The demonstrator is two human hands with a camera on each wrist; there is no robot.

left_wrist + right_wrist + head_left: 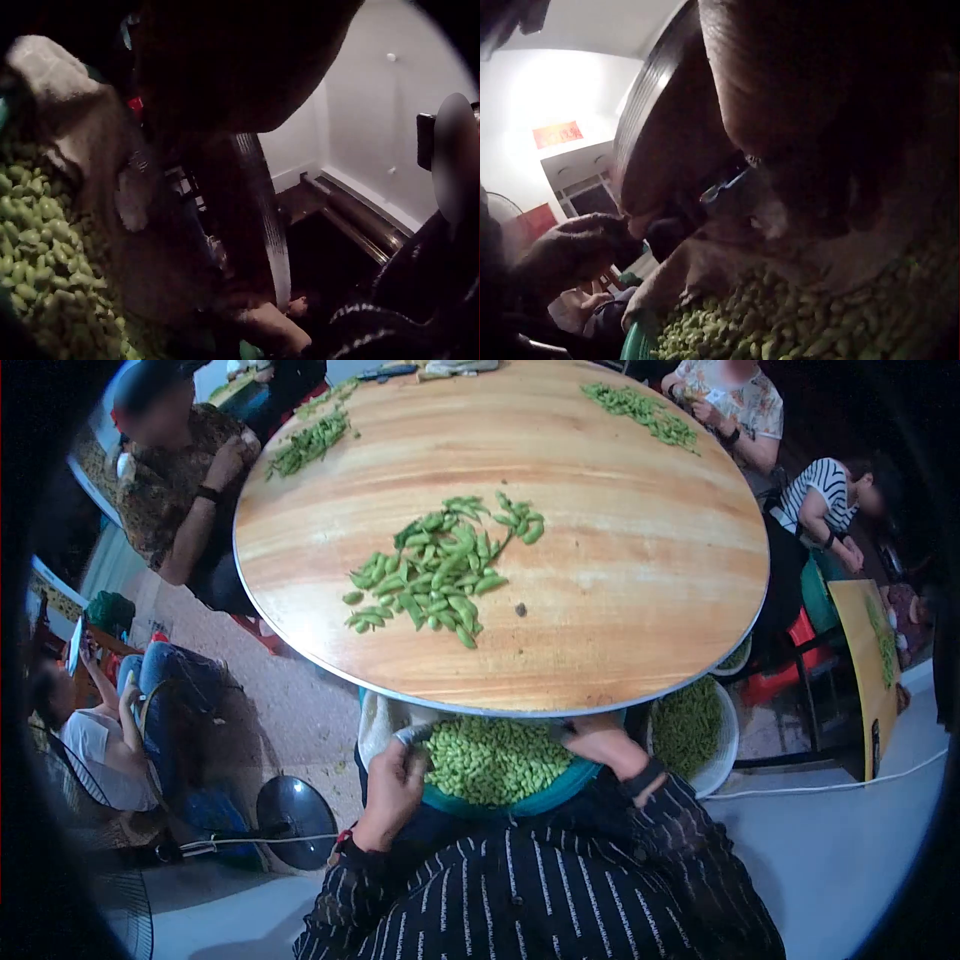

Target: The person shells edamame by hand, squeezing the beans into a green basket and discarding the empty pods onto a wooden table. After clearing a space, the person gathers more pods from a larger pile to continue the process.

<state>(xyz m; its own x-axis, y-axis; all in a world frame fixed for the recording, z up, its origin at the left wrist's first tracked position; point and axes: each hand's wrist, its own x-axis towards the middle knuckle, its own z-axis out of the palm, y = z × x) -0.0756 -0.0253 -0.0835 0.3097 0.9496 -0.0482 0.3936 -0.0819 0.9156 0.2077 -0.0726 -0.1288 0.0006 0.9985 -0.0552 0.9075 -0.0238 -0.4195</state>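
Note:
A teal basin sits in the person's lap, heaped with shelled green soybeans. Pale cloth lies along its left side, below the table's edge. Over the basin's left rim is my left hand, fingers bent toward the beans and close to the cloth. On the opposite side my right hand reaches in at the rim, its fingertips hidden under the tabletop. The right wrist view shows the left hand dark against the room, near the table's rim. What either hand holds, I cannot tell.
Soybean pods lie in a loose pile on the round wooden table, with smaller piles farther back. A white basket of green pieces stands at the right. Several people sit around. A fan base and white cable are on the floor.

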